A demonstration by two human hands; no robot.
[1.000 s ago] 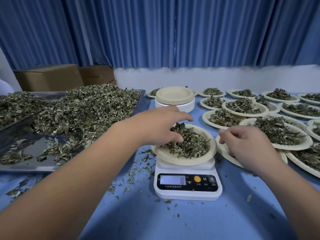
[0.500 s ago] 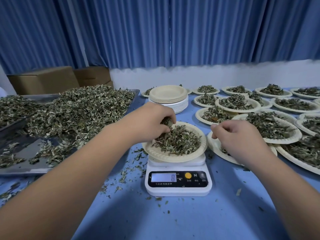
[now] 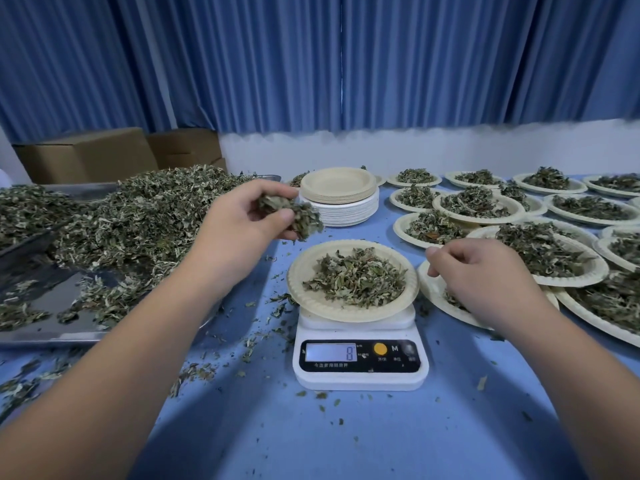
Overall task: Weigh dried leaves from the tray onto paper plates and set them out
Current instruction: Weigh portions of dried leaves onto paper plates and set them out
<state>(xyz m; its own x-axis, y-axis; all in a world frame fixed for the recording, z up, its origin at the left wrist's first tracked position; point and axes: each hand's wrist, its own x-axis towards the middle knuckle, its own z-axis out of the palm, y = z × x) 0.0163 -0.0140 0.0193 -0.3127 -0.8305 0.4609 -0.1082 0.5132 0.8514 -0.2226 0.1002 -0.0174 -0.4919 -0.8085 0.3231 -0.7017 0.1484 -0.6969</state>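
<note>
The left hand [image 3: 242, 216] hangs above the tabletop [image 3: 346, 438] with its fingers [image 3: 287, 216] and thumb curled round a clump of dried leaves [image 3: 304, 220]. The clump spills out of the grip toward the near right. The paper plate [image 3: 346, 315] being weighed sits on the white kitchen scale [image 3: 360, 375], below the clump and to its near right, so a drop onto it means coming a little nearer and rightward. The plate already holds a loose mound of leaves, and the display, facing the near edge, shows 8. The plate is round, with no long axis to line up. The metal tray [image 3: 52, 336] and its big leaf heap [image 3: 138, 216] lie just left of this hand, so surplus would probably go back that way. The right hand [image 3: 485, 271] hovers just right of the plate's rim, over a filled plate [image 3: 433, 292] beside the scale. Its fingers are loosely curled with nothing visible in them, and it is the nearer hand for lifting the plate off. A stack of empty plates [image 3: 341, 199] stands beyond the scale, and the finished portions [image 3: 478, 202] are spread out to the far right.
</note>
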